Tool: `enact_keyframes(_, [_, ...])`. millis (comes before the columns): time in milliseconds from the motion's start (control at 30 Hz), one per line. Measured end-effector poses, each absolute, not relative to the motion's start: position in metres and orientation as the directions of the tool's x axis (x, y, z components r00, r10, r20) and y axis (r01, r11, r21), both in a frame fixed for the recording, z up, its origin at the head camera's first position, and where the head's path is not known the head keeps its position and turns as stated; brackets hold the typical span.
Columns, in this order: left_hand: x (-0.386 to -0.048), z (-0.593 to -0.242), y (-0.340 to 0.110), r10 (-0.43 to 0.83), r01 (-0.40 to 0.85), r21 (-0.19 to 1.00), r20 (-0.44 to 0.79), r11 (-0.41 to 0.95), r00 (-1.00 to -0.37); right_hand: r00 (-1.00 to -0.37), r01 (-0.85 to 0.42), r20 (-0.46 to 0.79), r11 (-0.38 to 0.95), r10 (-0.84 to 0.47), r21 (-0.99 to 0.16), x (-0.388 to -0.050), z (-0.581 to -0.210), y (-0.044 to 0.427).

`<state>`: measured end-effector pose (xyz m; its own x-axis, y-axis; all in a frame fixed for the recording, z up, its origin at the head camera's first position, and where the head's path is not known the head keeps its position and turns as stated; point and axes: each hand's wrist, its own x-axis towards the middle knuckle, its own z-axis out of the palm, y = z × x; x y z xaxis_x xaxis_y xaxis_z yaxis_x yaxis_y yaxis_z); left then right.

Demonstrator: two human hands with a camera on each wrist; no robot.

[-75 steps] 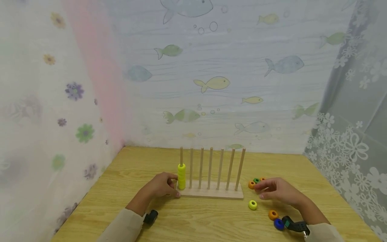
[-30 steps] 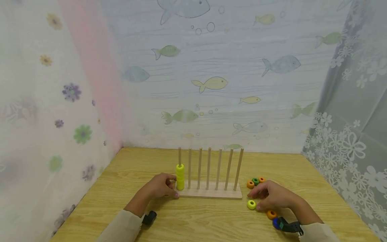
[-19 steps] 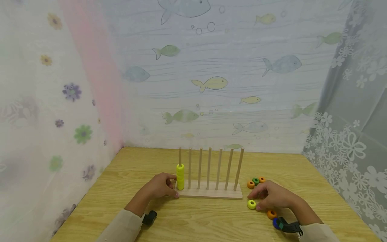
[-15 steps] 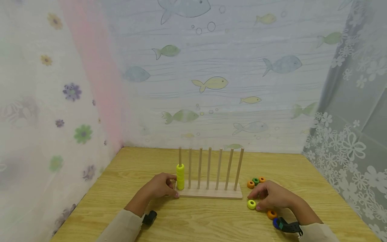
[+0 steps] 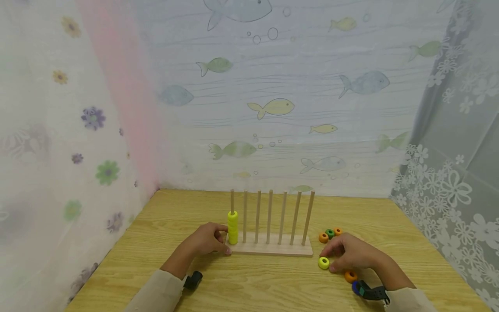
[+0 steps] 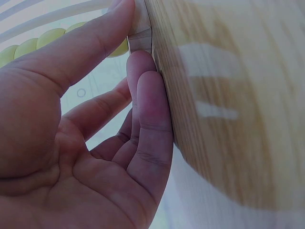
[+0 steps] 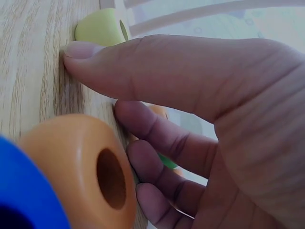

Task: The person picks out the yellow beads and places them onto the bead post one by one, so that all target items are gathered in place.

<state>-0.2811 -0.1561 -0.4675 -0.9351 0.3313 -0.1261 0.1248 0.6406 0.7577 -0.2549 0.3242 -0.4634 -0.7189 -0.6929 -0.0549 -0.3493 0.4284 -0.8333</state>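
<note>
A pale wooden peg rack [image 5: 273, 248] with several upright pegs stands mid-table. Yellow beads [image 5: 232, 229] are stacked on its leftmost peg. My left hand [image 5: 208, 239] holds the rack's left end; in the left wrist view its thumb and fingertips meet the base [image 6: 139, 40]. To the right of the rack, my right hand [image 5: 354, 251] is low over the table, fingers loosely bent. A loose yellow bead [image 5: 324, 263] lies by its thumb tip, not enclosed by the fingers. Whether the thumb touches that bead, I cannot tell.
An orange bead [image 5: 351, 276] and a partly hidden blue bead [image 5: 355, 287] lie near the right wrist, which wears a black strap [image 5: 373, 292]. Behind the right hand sit two orange beads [image 5: 323, 237] and a green bead [image 5: 329, 233]. A fish-patterned curtain [image 5: 273, 108] hangs behind the table.
Since the oldest frame, my right hand has come down and nearer the loose yellow bead. Over the last second it barely moves. My left hand stays at the rack's end.
</note>
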Motion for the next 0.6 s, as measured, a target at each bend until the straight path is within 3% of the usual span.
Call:
enact_keyframes(300, [-0.2811, -0.4663, -0.1555, 0.334, 0.125, 0.757, -0.129, 0.641, -0.934, -0.738, -0.313, -0.107, 0.479, -0.666, -0.82, -0.2539, -0.4624, 0.323])
enact_keyframes(600, [-0.2807, -0.4661, -0.1562, 0.334, 0.121, 0.761, -0.131, 0.638, -0.933, -0.724, -0.352, -0.072, 0.456, -0.687, -0.817, -0.2519, -0.4622, 0.3216])
